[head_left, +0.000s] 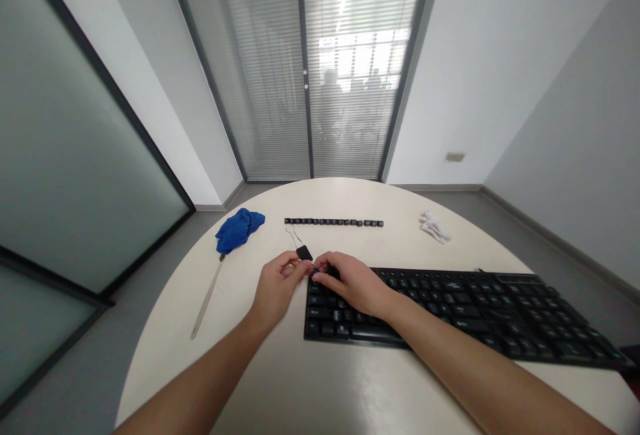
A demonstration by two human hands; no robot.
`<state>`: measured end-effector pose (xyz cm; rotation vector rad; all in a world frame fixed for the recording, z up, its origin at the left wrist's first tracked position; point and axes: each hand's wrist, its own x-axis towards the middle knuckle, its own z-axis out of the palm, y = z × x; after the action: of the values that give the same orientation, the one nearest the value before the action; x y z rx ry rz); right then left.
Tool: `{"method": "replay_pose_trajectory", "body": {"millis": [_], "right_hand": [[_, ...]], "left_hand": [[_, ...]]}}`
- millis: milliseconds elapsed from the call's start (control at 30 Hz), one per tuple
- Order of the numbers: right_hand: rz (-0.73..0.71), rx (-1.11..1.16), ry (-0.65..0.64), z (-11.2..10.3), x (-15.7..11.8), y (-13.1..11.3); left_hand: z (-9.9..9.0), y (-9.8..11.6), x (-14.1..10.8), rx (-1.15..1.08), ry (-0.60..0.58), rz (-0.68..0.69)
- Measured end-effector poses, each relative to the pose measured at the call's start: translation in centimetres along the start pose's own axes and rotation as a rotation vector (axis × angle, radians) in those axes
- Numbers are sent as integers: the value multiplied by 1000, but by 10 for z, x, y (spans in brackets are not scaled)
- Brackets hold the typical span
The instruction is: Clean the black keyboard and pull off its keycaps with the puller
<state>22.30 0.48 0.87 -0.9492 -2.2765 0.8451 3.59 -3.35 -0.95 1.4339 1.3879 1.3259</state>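
Note:
A black keyboard (470,311) lies on the round cream table, its left end near me. At its upper left corner my left hand (283,281) and my right hand (353,281) nearly meet, both with fingers pinched together. What the fingertips hold is too small to make out. Just beyond my left fingertips is a small black piece (304,253) with two thin wire prongs pointing away from me; whether my left hand grips it cannot be told. Farther back, a row of small black keycaps (334,222) runs from left to right.
A blue cloth (239,229) lies at the left of the table (300,388), with a thin flat stick (207,298) below it. At the right back is a crumpled white cloth (434,227). Glass partitions with blinds stand behind.

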Motion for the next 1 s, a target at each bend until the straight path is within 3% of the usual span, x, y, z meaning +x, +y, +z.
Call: {"method": "replay_pose_trajectory", "body": {"millis": [200, 633, 1000], "right_hand": [[-32, -12, -2, 0, 0, 0], [-47, 14, 38, -1, -1, -3], [4, 147, 109, -1, 2, 1]], "left_hand": [[-1, -1, 0, 23, -27, 1], [1, 2, -2, 37, 50, -17], [0, 2, -3, 44, -4, 43]]}}
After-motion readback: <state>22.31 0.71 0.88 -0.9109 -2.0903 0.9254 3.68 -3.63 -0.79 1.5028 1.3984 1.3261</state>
